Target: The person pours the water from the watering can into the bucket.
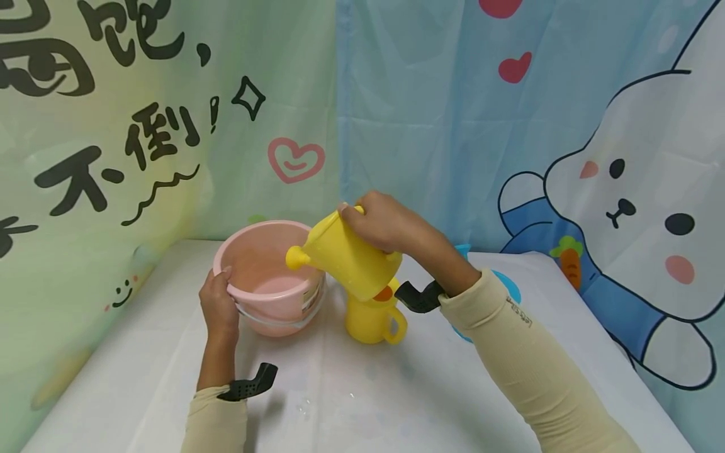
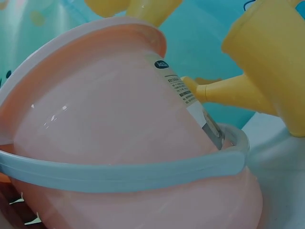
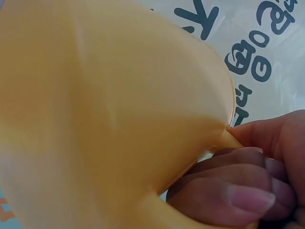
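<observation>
Holding bucket, watering can before "不倒"

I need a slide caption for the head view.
Right hand tilts a yellow watering can, spout over a pink bucket the left hand holds.

Your tilted can hides top of standing can. Your right sleeve covers most of blue thing; can't tell what. Sleeve print too small to read. Your left hand: fingers mostly behind bucket in head view. Left-wrist view cuts bucket at left and bottom; label small print blurred. Right-wrist view cuts tilted can and your right hand.
</observation>
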The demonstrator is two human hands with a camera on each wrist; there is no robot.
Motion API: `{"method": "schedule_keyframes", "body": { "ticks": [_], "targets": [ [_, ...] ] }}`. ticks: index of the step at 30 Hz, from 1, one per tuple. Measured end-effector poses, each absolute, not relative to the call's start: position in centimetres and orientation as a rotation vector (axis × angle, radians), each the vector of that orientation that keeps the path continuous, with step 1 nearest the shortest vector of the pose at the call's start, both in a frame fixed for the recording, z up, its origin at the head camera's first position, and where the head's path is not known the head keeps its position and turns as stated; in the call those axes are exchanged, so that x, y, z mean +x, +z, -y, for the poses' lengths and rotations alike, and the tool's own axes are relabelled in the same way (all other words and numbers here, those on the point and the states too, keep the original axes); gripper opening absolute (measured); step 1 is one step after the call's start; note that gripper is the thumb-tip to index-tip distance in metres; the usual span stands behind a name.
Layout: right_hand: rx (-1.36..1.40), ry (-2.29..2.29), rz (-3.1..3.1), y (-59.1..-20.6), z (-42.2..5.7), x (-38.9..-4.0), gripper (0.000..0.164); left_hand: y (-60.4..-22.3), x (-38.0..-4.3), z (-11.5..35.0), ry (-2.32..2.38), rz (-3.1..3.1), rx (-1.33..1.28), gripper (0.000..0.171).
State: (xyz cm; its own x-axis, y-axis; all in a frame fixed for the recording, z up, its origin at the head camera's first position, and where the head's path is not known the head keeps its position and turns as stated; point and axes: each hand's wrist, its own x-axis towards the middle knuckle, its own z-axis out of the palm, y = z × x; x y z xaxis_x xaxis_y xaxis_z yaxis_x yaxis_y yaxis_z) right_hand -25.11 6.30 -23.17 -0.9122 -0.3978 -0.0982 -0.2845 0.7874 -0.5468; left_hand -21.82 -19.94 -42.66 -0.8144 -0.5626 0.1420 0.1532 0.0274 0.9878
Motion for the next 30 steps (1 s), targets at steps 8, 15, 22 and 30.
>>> {"method": "schedule_keyframes", "body": {
  "ticks": [8, 15, 22, 30],
  "targets": [
    [-0.578, -0.825, -2.788, -23.5, -7.3, -25.0, 0.049, -42.4, -21.9, 19.5, -1.835, 1.811, 0.403, 0.048],
    [-0.574, -0.869, -2.792, -23.8, -7.5, -24.8, 0.050, -42.5, -21.9, 19.5, -1.811, 1.777, 0.429, 0.043],
    [-0.559, -0.932, -2.762, -24.5, -7.8, -24.7, 0.051, -42.8, -21.9, 19.8, -1.808, 1.752, 0.432, 0.041],
    [-0.603, -0.988, -2.776, -25.3, -8.3, -24.5, 0.049, -43.0, -22.0, 20.0, -1.792, 1.762, 0.445, 0.039]
  ]
}}
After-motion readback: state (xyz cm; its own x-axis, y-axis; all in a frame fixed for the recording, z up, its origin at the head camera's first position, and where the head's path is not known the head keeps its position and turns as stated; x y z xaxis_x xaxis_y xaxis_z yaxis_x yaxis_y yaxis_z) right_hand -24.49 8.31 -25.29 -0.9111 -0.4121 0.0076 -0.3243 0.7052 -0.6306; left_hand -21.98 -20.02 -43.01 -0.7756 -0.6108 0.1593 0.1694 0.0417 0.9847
